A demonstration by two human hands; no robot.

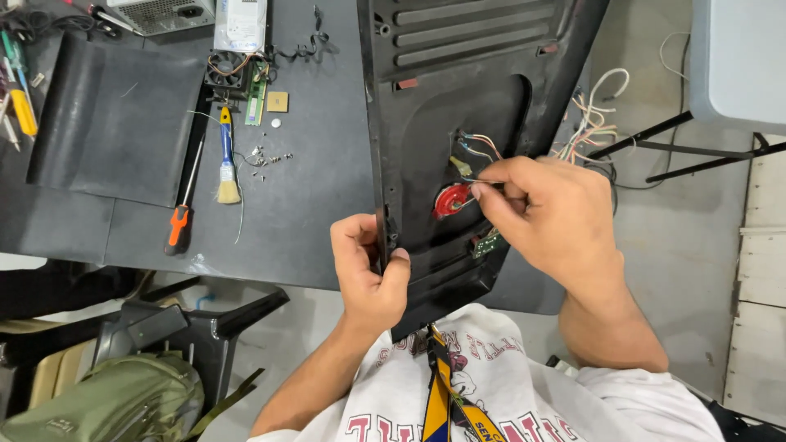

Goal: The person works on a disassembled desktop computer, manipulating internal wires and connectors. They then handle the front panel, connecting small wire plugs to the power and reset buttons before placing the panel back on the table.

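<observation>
Far left on my view: a black mat (115, 123) lying flat on the dark table (319, 205). Just right of it, a screwdriver with an orange handle (182, 214) and a small brush with a blue handle (227, 155), side by side, with a scatter of small screws (266, 158) near the brush. Above these, a small black fan (225, 69) beside a green circuit strip (256, 98). Below the table edge, a green bag (115, 401) on a chair.

Centre: my left hand (368, 274), fingers clenched around the left edge of the black plastic panel (442, 90), which stands tilted against the table edge and reaches down to my lap.

Right of that: a red round part (451, 200) set in the panel's recess, with thin coloured wires (479, 147) above it. My right hand (544, 214) pinches a thin wire right at the red part, fingertips closed on it. A loose bundle of wires (594, 123) hangs behind the panel's right edge.
</observation>
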